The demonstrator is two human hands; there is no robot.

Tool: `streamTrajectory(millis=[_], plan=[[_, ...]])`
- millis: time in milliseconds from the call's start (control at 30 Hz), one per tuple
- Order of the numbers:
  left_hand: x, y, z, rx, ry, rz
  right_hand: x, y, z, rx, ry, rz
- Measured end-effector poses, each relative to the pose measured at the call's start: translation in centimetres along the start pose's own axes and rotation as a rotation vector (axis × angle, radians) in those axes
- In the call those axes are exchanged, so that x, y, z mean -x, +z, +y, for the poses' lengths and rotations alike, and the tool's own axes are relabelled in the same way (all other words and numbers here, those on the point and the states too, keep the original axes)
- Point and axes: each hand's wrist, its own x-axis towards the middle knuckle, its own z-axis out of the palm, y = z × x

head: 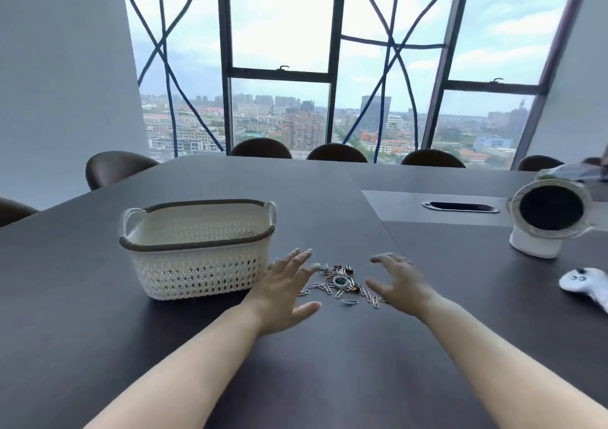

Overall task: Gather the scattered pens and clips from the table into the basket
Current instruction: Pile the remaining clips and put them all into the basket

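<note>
Desk (329, 363): large, dark wood-grain top, matte, seams between panels.

Window (279, 27): dark metal frames behind the desk's far edge, city outside.

Chairs (115, 168): dark rounded backs along the far and left edges.

Basket (197, 264): white plastic, woven-lattice walls w/ open holes, darker braided rim, loop handles at both ends. Rounded rectangle, upright, mouth up. Long axis runs L–R across the view. Stands left of centre, just beside the left hand.

White round device (533, 244): dark circular face in a pale ring on a short white foot, far right, well apart from the clips.

Left hand (283, 290): palm down, fingers straight and spread, pointing away and to the right. Grip wide, holds nothing. Fingertips at the left edge of the clips; contact cannot be told.

Right hand (401, 280): palm down, fingers spread and loosely bent, thumb toward the clips. Grip wide, holds nothing.

White controller (582, 284): smooth plastic, at the right edge.

Cable slot (460, 207): narrow oval, metal-rimmed, in a grey inset panel.

Clips (342, 284): on the desk btwn both hands, right of the basket. Thin bent-wire paper clips, silvery, a few darker binder types at the far side. Scatter stretches far-left to near-right; single clips point every way.

Small ring (339, 281): pale, round, mid-pile.
</note>
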Motion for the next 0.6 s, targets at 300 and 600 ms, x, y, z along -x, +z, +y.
streamTrajectory(millis=[300,600], plan=[[-4.5,3.2,0.5,0.145,-0.168,-0.428,-0.2,3.2,1.4,0.193,0.006,-0.314],[-7.9,4.9,-2.1,0.290,-0.064,-0.334,-5.1,4.6,0.6,-0.048,-0.195,-0.168]])
